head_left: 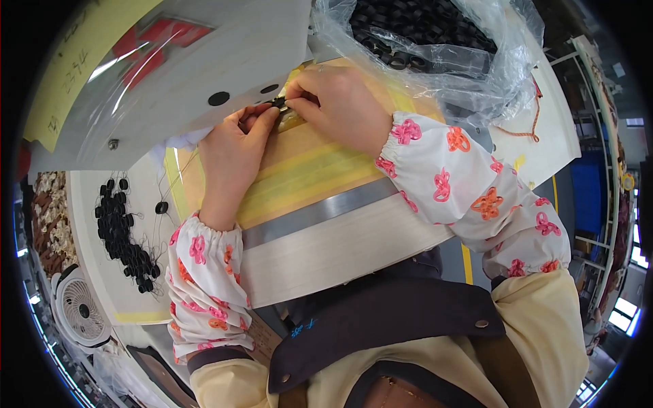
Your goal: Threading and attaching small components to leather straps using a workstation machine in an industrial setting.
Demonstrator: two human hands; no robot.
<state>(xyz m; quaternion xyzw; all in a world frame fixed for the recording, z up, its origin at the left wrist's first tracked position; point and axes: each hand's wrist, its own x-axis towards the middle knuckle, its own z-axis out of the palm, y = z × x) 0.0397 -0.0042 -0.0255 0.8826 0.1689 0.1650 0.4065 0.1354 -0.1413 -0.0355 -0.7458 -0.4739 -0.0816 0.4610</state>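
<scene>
My left hand and my right hand come together at the far end of the tape-covered work surface. Between their fingertips is a small black loop, pinched from both sides under the edge of a grey machine housing. The fingers partly hide the loop, and the machine's working parts behind it hardly show. To the left of my left hand lies a pile of black loops with loose threads trailing from them. One single loop sits apart, nearer to my left wrist.
An open clear plastic bag full of black loops stands at the back right. A metal strip runs along the near side of the work surface. A white fan is at the far left. An orange cord lies at right.
</scene>
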